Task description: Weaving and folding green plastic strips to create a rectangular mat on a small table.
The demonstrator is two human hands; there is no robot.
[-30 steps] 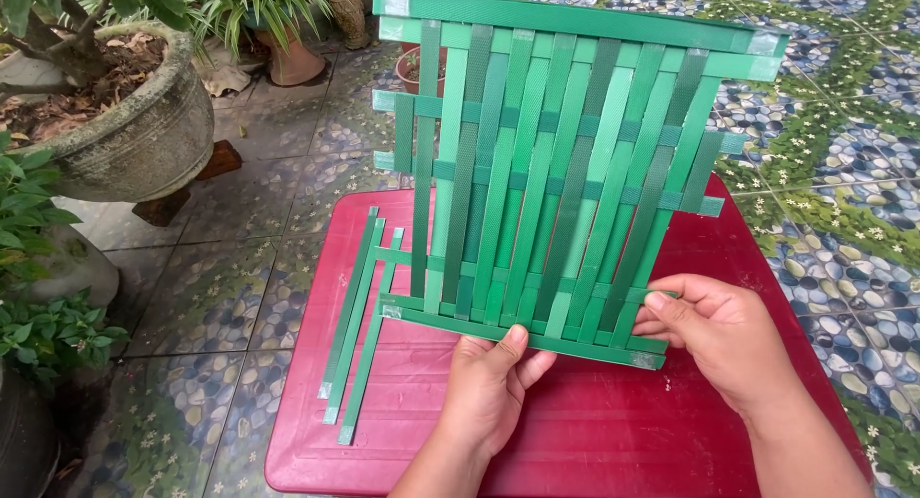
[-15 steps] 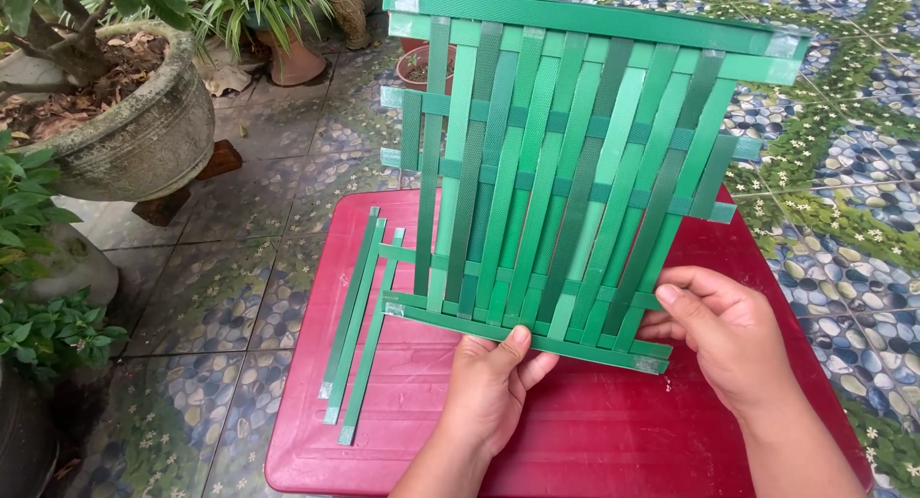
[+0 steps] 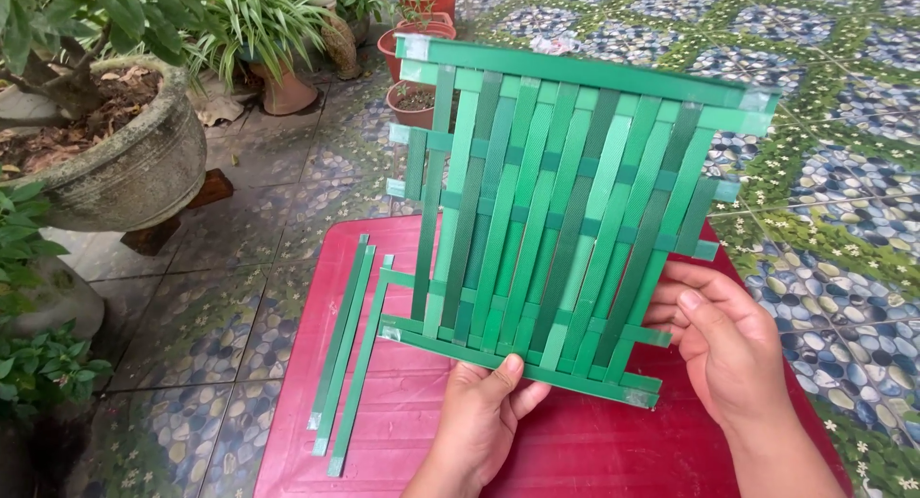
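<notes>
Outdoors, a patterned tile floor with pebble and small flower motifs surrounds a red plastic worktop with a ribbed top and rounded corners. Two hands hold one woven mat made of flat green strips, tilted up on its lower edge so its face meets the camera. Its strips are thin, stiff bands in light and dark green, some with a fine embossed grain; the upright ones run close together, several cross strips pass over and under them, and their short ends stick out at both sides. One doubled strip edges the top and another the bottom, with clear tape at the corners. The left hand is below the mat, thumb pressed on the front of the bottom edge strip and fingers hidden behind, pinching it. The right hand is at the mat's lower right corner, fingers curled loosely with tips touching the ends of the strips there; whether it actually grips cannot be told. To the left of the left hand, three loose strips lie flat on the worktop, long, narrow and nearly parallel, two of them side by side and the third just beside them, its top end touching the mat's corner. Beyond the hands, one large round stone planter with a rough grey surface stands at far left, and four terracotta pots stand behind the mat.
</notes>
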